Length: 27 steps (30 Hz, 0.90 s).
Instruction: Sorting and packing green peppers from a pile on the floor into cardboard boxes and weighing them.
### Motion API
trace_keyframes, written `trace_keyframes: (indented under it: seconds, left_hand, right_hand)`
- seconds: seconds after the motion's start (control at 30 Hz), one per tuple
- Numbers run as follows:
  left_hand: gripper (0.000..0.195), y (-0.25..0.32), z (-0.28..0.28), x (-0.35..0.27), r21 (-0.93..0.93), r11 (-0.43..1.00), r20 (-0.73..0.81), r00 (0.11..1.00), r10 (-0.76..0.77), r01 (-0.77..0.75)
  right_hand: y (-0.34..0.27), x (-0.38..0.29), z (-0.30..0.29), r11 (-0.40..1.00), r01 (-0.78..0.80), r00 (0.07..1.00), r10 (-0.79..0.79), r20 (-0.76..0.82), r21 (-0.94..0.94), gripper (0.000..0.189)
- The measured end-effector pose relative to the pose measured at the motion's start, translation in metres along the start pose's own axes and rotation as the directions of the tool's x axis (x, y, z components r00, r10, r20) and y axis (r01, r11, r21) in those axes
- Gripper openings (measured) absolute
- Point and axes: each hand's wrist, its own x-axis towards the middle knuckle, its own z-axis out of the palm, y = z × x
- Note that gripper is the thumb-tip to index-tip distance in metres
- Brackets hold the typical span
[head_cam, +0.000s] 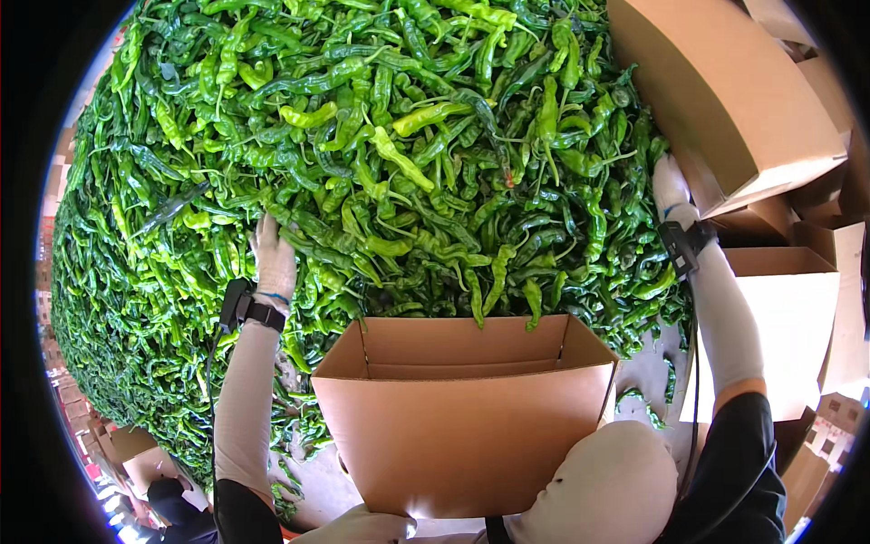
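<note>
A large heap of green chili peppers [380, 156] spreads before me, some of them yellow-green. My left hand [274, 262], in a pale glove, reaches into its near left side with the fingers stretched out against the peppers. At the right edge of the heap is my right hand [670, 182], also gloved, with its fingers hidden among peppers beside a big cardboard box. Between my arms an open cardboard box [462, 435] stands tilted against the heap, close to my knees. Several peppers hang over its far rim, and its visible inner walls are bare.
The big cardboard box [734, 102] lies at the upper right, beside my right hand. Below it stands another open carton [761, 326]. Loose peppers lie on the pale floor [639, 381]. At the lower left another person [177, 510] is near a carton [146, 462].
</note>
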Motion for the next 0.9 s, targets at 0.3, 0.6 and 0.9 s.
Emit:
trace_keyframes:
  seconds: [0.3, 0.6, 0.9]
  left_hand:
    - [0.064, 0.010, 0.003, 0.026, -0.826, 0.445, 0.242, 0.930, -0.275, 0.346]
    - [0.079, 0.086, -0.015, -0.012, -0.903, 0.391, 0.240, 0.965, 0.109, 0.180]
    - [0.115, 0.112, -0.006, -0.017, -0.938, 0.181, 0.319, 0.939, 0.126, 0.295]
  right_hand:
    - [-0.033, -0.030, -0.030, 0.400, -0.194, 0.981, 0.103, 0.166, 0.896, 0.061]
    - [-0.061, -0.066, -0.042, 0.402, -0.221, 0.890, -0.289, 0.352, 0.889, 0.068]
    - [-0.075, -0.074, -0.027, 0.291, -0.372, 0.891, -0.155, 0.427, 0.881, 0.061]
